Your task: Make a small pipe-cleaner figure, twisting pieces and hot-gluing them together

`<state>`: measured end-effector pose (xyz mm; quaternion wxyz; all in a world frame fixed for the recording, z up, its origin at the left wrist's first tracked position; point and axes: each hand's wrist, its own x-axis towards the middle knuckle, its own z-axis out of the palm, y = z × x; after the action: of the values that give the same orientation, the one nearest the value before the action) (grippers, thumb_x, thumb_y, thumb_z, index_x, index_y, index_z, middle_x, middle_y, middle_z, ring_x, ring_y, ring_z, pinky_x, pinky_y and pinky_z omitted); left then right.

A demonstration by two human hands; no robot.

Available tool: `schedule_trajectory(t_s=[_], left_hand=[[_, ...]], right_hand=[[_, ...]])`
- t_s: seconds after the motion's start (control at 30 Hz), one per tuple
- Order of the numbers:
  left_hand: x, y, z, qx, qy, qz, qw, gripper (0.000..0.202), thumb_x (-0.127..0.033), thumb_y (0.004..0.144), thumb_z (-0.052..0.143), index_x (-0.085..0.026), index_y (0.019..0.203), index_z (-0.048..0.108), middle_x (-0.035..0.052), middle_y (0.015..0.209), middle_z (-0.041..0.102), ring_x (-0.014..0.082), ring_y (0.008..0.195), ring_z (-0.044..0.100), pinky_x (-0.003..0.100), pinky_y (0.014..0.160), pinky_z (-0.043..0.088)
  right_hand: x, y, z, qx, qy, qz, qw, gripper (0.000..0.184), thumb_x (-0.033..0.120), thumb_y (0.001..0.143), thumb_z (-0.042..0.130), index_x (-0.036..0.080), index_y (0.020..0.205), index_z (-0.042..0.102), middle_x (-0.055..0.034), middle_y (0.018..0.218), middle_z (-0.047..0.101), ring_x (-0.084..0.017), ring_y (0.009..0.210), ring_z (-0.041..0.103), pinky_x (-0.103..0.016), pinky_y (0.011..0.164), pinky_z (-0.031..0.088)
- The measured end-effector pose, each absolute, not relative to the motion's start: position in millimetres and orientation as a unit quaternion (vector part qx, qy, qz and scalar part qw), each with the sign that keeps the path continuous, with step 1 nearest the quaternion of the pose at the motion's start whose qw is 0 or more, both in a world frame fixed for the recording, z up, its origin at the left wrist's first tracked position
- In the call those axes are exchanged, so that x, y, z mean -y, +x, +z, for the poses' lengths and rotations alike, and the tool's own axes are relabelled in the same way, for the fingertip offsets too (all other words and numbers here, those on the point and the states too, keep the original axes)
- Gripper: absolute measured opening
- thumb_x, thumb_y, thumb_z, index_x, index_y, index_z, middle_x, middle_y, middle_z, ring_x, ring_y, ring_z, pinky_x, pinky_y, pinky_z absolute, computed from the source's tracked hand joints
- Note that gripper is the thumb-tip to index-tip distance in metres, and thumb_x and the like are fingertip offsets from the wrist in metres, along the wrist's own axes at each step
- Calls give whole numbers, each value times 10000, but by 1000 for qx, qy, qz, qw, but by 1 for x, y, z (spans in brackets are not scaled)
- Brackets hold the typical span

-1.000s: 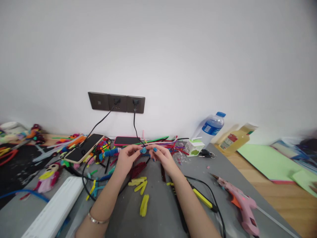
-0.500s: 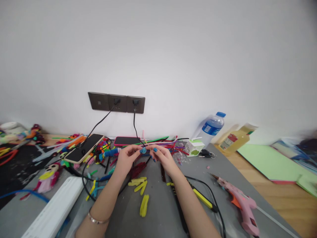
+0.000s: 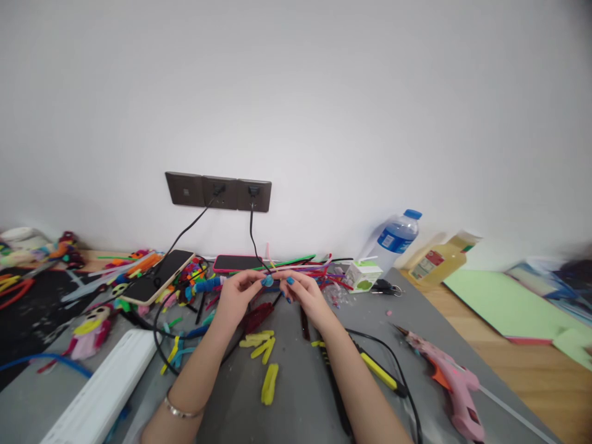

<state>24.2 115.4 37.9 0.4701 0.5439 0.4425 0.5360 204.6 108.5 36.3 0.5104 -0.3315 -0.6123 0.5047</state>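
Note:
Fingertips of my left hand (image 3: 241, 295) pinch a small light-blue piece (image 3: 268, 281), too small to tell its kind. My right hand (image 3: 305, 296) is close beside it, thumb and fingers drawn together; what sits between them is hidden. Both hands are raised over the grey mat (image 3: 231, 407), near its far side. Below them lie folded yellow fuzzy strips (image 3: 269, 383), several in all. A dark red object (image 3: 256, 317) rests partly behind my left wrist. To the right of my right forearm is a yellow and black tool handle (image 3: 380, 374).
A pink glue gun (image 3: 456, 385) lies on the right. Behind it stand a water bottle (image 3: 395, 237), a yellow bottle (image 3: 439, 259) and a small green-white box (image 3: 363, 275). Leftward are a phone (image 3: 158, 277), a fuzzy doll (image 3: 90, 333), a white bar (image 3: 104, 388) and black cables (image 3: 160, 333).

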Motion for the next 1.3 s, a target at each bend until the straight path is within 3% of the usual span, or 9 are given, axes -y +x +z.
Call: schedule_trajectory(t_s=[0.2,0.37,0.47,0.63,0.83,1.3], left_hand=[[-117,22,38,-440,550,543,458,185,-318,674,734,-153,757,734,38,687,696,148,621,581,233,569,431],[-120,19,34,-437,545,556,450,166,-305,686,732,-161,769,740,27,690,701,140,626,585,230,593,437],[-120,19,33,-432,539,557,461,169,-303,682,736,-164,777,742,27,710,711,136,633,585,229,607,441],[-117,22,37,-434,517,561,479,179,-307,660,752,-165,767,732,13,676,693,127,612,572,221,582,426],[-114,26,43,-422,467,579,518,256,-319,591,801,-176,767,681,6,713,702,141,671,616,232,640,466],[-115,25,41,-431,495,569,495,229,-341,625,768,-177,730,647,-23,641,612,115,592,527,212,566,397]], right_hand=[[-108,204,37,607,-342,484,529,417,512,860,580,155,1002,741,3,623,518,-114,524,391,-261,519,309],[-116,211,30,465,-402,400,680,370,472,855,575,162,966,744,25,599,452,-104,513,345,-254,487,261],[-121,215,28,378,-422,408,716,348,458,800,613,157,912,748,39,586,414,-97,498,313,-252,473,231],[-120,210,28,378,-428,503,649,316,445,698,695,152,802,753,39,568,440,-89,488,309,-250,472,207],[-113,201,31,442,-348,614,553,279,412,756,688,156,842,759,33,587,449,-90,515,334,-248,488,221],[-110,203,35,380,-299,674,558,271,397,717,778,171,829,678,45,602,447,-84,524,336,-226,493,273]])
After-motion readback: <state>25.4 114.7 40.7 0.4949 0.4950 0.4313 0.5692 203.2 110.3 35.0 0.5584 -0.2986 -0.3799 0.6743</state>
